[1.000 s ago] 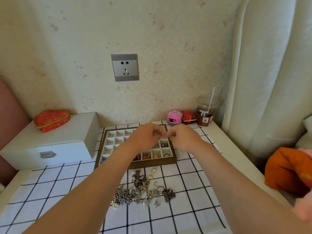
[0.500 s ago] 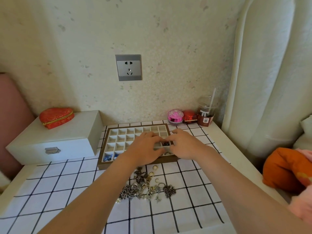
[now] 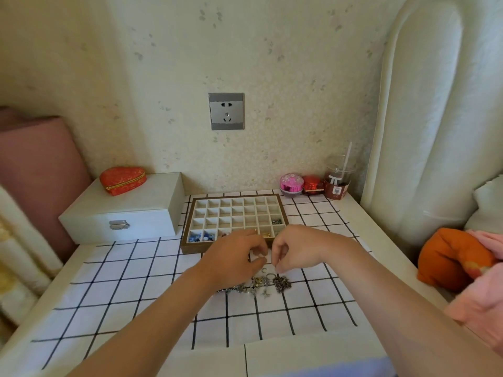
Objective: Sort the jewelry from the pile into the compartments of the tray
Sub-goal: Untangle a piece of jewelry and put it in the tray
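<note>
Both hands hover over the pile point(image 3: 261, 285) on the worktop point(image 3: 130, 278), just in front of the tray point(image 3: 190, 229). Left hand point(image 3: 234, 261) fingertips pinch a small ring point(image 3: 262, 257); right hand point(image 3: 296, 250) fingers curled, contents unclear, prob. picking the next piece.

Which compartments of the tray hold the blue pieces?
The two at the near-left corner of the tray: the blue pieces lie there, while the gold piece sits further right.

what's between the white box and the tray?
Nothing. In the head view the box and tray sit side by side, with only a narrow strip of grid cloth showing in the gap.
</note>
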A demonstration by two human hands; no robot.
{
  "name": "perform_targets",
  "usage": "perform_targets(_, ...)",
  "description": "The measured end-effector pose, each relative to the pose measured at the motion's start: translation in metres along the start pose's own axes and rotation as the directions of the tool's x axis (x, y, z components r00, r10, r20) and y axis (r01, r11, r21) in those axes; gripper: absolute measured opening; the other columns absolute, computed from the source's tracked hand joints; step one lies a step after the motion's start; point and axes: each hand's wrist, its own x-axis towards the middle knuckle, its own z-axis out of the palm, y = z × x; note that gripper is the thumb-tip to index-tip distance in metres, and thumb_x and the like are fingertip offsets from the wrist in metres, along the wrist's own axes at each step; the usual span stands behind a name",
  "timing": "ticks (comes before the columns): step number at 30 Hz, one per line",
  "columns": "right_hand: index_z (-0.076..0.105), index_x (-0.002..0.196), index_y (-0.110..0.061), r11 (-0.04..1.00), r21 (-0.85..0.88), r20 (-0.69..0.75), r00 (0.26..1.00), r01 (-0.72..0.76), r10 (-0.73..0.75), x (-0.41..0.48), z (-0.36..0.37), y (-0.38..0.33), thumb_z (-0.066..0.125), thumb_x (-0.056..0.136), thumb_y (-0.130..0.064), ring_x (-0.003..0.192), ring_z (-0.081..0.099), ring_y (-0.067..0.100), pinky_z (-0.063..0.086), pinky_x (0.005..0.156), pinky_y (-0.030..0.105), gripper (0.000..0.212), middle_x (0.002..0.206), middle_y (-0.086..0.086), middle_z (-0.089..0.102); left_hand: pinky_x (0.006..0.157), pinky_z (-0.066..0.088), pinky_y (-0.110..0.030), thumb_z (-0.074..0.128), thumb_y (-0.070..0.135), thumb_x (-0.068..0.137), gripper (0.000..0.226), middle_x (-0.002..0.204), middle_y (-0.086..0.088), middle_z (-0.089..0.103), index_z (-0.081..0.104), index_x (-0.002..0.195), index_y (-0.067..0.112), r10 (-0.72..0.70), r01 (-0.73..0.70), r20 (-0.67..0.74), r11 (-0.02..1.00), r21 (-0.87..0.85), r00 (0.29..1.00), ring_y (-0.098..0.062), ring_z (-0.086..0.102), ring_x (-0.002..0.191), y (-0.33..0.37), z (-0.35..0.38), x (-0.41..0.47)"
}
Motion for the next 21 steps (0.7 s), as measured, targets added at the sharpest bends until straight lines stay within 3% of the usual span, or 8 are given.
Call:
perform_targets(6, 0.076, 0.092, -0.026, 0.983, -0.131, 0.115, 0.983, -0.131, 0.146, -0.004, 0.007, -0.004, 0.09, 0.068, -0.039, 0.092, 0.065, 0.009, 0.057, 0.089, 0.035, 0.03, 0.093, -0.011, 0.071, 0.086, 0.044, -0.024, 0.064, 0.044, 0.091, 0.021, 0.108, 0.014, 0.055, 0.068, 0.108, 0.034, 0.028, -0.037, 0.128, 0.997, 0.065, 0.991, -0.003, 0.044, 0.104, 0.01, 0.006, -0.013)
perform_targets(12, 0.079, 0.094, -0.024, 0.983, -0.129, 0.101, 0.984, -0.13, 0.143, 0.003, 0.009, -0.001, 0.085, 0.078, -0.029, 0.095, 0.065, 0.009, 0.056, 0.092, 0.034, 0.018, 0.097, -0.009, 0.073, 0.088, 0.047, -0.028, 0.065, 0.044, 0.09, 0.02, 0.106, 0.014, 0.055, 0.069, 0.107, 0.035, -0.004, -0.011, 0.194, 0.997, 0.078, 0.981, -0.005, 0.046, 0.102, 0.004, -0.002, -0.01)
perform_targets(18, 0.079, 0.084, -0.029, 0.995, 0.037, 0.031, 0.995, -0.091, 0.09, 0.003, -0.002, 0.005, 0.077, 0.084, -0.028, 0.071, 0.068, 0.008, 0.055, 0.066, 0.028, 0.002, 0.08, -0.004, 0.076, 0.088, 0.055, -0.034, 0.063, 0.033, 0.093, 0.033, 0.108, 0.013, 0.065, 0.059, 0.126, 0.03, -0.105, 0.129, 0.257, 0.989, -0.077, 0.961, -0.007, 0.062, 0.096, 0.002, -0.009, 0.0)
perform_targets(21, 0.076, 0.089, -0.018, 0.976, 0.205, -0.041, 0.996, -0.069, 0.079, 0.002, -0.006, 0.001, 0.07, 0.088, -0.021, 0.068, 0.071, 0.008, 0.05, 0.054, 0.024, 0.007, 0.073, -0.009, 0.073, 0.08, 0.057, -0.035, 0.058, 0.024, 0.096, 0.033, 0.095, 0.009, 0.07, 0.054, 0.128, 0.029, -0.188, 0.264, 0.236, 0.897, -0.354, 0.953, -0.012, 0.067, 0.082, 0.009, -0.012, 0.006)
